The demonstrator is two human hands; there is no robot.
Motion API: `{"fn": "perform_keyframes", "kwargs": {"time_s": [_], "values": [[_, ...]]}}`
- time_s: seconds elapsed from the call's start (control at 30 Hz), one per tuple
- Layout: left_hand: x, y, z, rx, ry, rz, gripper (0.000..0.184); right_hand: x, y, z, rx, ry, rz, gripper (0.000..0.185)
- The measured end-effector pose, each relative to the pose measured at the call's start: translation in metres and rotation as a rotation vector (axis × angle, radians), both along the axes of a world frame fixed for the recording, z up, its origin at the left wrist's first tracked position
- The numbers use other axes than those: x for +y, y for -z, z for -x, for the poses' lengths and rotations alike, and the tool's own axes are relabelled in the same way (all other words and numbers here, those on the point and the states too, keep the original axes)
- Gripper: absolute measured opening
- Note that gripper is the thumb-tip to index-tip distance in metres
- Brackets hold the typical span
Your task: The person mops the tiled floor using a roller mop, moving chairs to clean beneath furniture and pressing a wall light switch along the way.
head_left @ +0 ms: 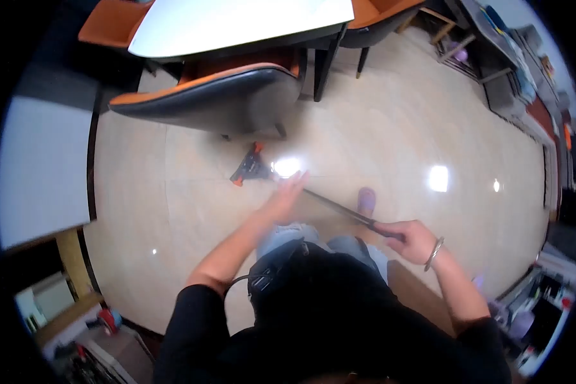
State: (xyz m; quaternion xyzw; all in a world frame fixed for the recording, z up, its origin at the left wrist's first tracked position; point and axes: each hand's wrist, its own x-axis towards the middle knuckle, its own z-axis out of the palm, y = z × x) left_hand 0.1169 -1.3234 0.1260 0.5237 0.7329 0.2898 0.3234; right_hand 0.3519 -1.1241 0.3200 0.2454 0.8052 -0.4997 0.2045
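Observation:
A long dark pole [339,208] runs from a black triangular floor tool head with orange corners [252,165] on the tiled floor to my right hand [416,240]. My right hand is wrapped round the handle end of the pole, with a bracelet at the wrist. My left hand [288,195] is over the upper left part of the pole, fingers stretched out and a little blurred; whether it touches the pole is unclear.
A dark chair with orange lining [217,99] stands just beyond the tool head, by a white-topped table [237,25]. A sofa [502,89] is at the right. A white-topped surface [45,166] lies left. My purple shoe [366,201] is on the floor [134,198].

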Motion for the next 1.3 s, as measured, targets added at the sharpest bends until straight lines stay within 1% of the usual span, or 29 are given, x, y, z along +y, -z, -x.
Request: {"fn": "perform_keyframes", "kwargs": {"time_s": [0.07,0.1,0.13,0.2,0.23,0.27,0.3,0.33,0.37,0.4,0.43,0.47,0.5,0.53,0.57,0.6,0.63,0.7,0.8,0.87,0.93,1.0,1.03,1.1,1.17,1.2,1.23,1.27,1.3], "values": [[0.026,0.072,-0.053,-0.006,-0.099,0.085,0.076,0.027,0.014,-0.008,0.027,-0.203,-0.096,0.038],[0.040,0.091,-0.078,-0.017,-0.143,0.164,0.070,0.040,0.019,-0.014,0.153,-0.245,-0.099,0.037],[0.056,0.091,-0.101,-0.037,-0.163,0.186,0.070,0.051,0.024,-0.029,0.137,-0.265,-0.074,0.037],[0.102,0.095,-0.128,-0.130,-0.256,0.383,0.060,0.080,0.035,-0.061,-0.067,-0.311,-0.153,0.034],[0.115,0.118,-0.155,0.027,-0.143,0.384,0.055,0.097,0.031,-0.083,-0.168,-0.336,-0.136,0.036],[0.129,0.145,-0.195,-0.016,-0.078,0.283,0.056,0.120,0.027,-0.119,-0.102,-0.278,-0.132,0.038],[0.156,0.149,-0.231,-0.049,-0.011,0.181,0.057,0.146,0.017,-0.142,-0.030,-0.211,-0.125,0.040],[0.189,0.151,-0.276,-0.502,-0.074,0.047,0.055,0.178,-0.009,-0.167,-0.281,-0.206,-0.160,0.043],[0.220,0.157,-0.334,-0.198,-0.028,-0.060,0.050,0.206,-0.025,-0.201,-0.220,-0.225,-0.239,0.043],[0.266,0.137,-0.357,-0.151,0.075,-0.074,0.045,0.228,-0.052,-0.220,-0.289,-0.168,-0.281,0.040],[0.312,0.117,-0.381,-0.106,0.175,-0.094,0.040,0.246,-0.070,-0.246,-0.219,-0.128,-0.300,0.038],[0.333,0.072,-0.385,-0.218,0.145,-0.079,0.038,0.259,-0.084,-0.266,-0.161,-0.091,-0.312,0.035],[0.342,0.046,-0.390,-0.332,0.120,-0.067,0.037,0.263,-0.094,-0.272,-0.161,-0.113,-0.319,0.035],[0.348,0.043,-0.391,-0.327,0.097,-0.079,0.037,0.266,-0.102,-0.275,-0.231,-0.081,-0.348,0.033],[0.353,0.042,-0.385,-0.364,0.170,-0.030,0.036,0.269,-0.109,-0.277,-0.293,-0.053,-0.381,0.031],[0.360,0.043,-0.378,-0.398,0.234,0.023,0.034,0.277,-0.107,-0.278,-0.272,-0.088,-0.391,0.031],[0.358,0.045,-0.371,-0.363,0.208,0.043,0.032,0.285,-0.098,-0.279,-0.217,-0.113,-0.336,0.032],[0.353,0.042,-0.366,-0.276,0.097,0.043,0.031,0.295,-0.087,-0.272,-0.099,-0.172,-0.242,0.032],[0.351,0.032,-0.373,-0.216,-0.025,0.066,0.030,0.292,-0.095,-0.251,-0.101,-0.256,-0.263,0.031],[0.343,0.024,-0.370,-0.207,-0.169,0.066,0.024,0.284,-0.107,-0.233,-0.129,-0.333,-0.254,0.031],[0.330,0.011,-0.368,-0.138,-0.212,0.041,0.026,0.278,-0.110,-0.228,-0.097,-0.427,-0.245,0.031],[0.320,0.004,-0.365,-0.149,-0.273,0.153,0.024,0.267,-0.115,-0.221,-0.067,-0.494,-0.285,0.031],[0.315,0.008,-0.364,-0.141,-0.315,0.135,0.024,0.271,-0.109,-0.222,-0.069,-0.518,-0.275,0.032],[0.304,0.045,-0.369,0.050,-0.422,0.031,0.022,0.283,-0.074,-0.229,-0.039,-0.556,-0.231,0.032],[0.275,0.083,-0.360,0.073,-0.590,0.119,0.021,0.285,-0.016,-0.218,0.029,-0.659,-0.207,0.031],[0.257,0.097,-0.349,0.048,-0.732,0.201,0.018,0.278,0.011,-0.202,0.060,-0.747,-0.220,0.031],[0.238,0.102,-0.334,-0.062,-0.872,0.299,0.017,0.265,0.038,-0.182,0.170,-0.777,-0.143,0.031],[0.225,0.119,-0.335,0.178,-1.162,0.189,0.018,0.254,0.070,-0.158,0.233,-0.813,-0.113,0.032],[0.219,0.137,-0.325,0.250,-1.245,0.298,0.016,0.238,0.098,-0.134,0.227,-0.809,-0.030,0.034]]}}
